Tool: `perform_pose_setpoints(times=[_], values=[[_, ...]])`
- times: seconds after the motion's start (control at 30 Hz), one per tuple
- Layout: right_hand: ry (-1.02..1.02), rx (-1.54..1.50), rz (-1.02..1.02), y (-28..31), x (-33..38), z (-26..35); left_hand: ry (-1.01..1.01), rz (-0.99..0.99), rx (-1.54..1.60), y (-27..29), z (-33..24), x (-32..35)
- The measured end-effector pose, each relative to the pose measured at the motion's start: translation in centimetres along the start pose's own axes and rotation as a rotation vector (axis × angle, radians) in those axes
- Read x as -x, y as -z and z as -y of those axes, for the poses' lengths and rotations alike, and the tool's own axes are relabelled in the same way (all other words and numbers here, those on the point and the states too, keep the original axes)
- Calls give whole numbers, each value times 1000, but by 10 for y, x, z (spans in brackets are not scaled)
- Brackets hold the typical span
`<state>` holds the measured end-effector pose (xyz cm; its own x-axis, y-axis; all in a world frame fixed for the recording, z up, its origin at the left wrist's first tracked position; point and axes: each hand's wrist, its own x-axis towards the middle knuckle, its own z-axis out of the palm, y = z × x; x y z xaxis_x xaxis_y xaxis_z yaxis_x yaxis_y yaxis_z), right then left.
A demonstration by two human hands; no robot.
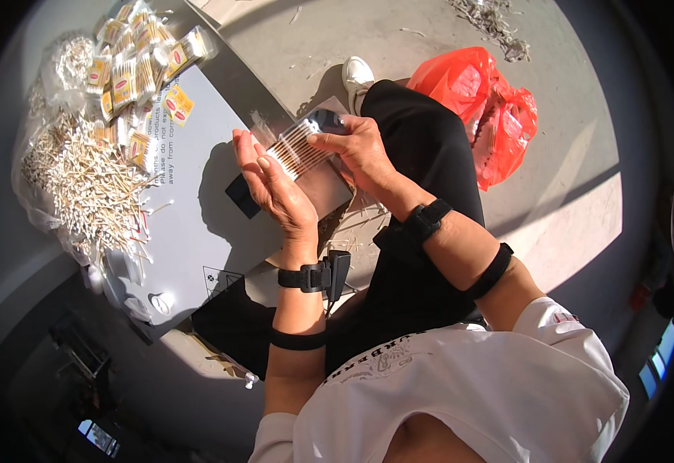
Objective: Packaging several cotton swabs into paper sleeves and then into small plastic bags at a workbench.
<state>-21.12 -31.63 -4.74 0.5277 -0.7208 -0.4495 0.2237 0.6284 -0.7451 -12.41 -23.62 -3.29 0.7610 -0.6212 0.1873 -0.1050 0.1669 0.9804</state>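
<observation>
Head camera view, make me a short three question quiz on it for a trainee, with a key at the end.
1. True or false: both hands hold the clear packet of cotton swabs.
2. The loose pile of cotton swabs lies on which side of the person: A left, B right, C behind?
3. Fill in: the plastic bag on the floor beside the person's right knee is ____ in colour.

Key
1. True: the left hand and the right hand grip it from opposite sides.
2. A, on the grey board, below the filled packets.
3. Red.
</observation>
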Motion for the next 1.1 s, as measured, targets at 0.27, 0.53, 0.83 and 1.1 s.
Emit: perform_pose_setpoints(times=[0.27,0.53,0.83,1.1], values=[[-126,33,-52,-3,3,12,-39,-27,9,5,-4,1],[-30,-6,-63,0,-10,1,-100,346,-1350,39,-14,21],[100,98,-18,-3,-13,-5,-66,467,-1542,26,-18,22],[106,-56,-6,-10,-10,-2,-96,561,-1466,29,-26,23]])
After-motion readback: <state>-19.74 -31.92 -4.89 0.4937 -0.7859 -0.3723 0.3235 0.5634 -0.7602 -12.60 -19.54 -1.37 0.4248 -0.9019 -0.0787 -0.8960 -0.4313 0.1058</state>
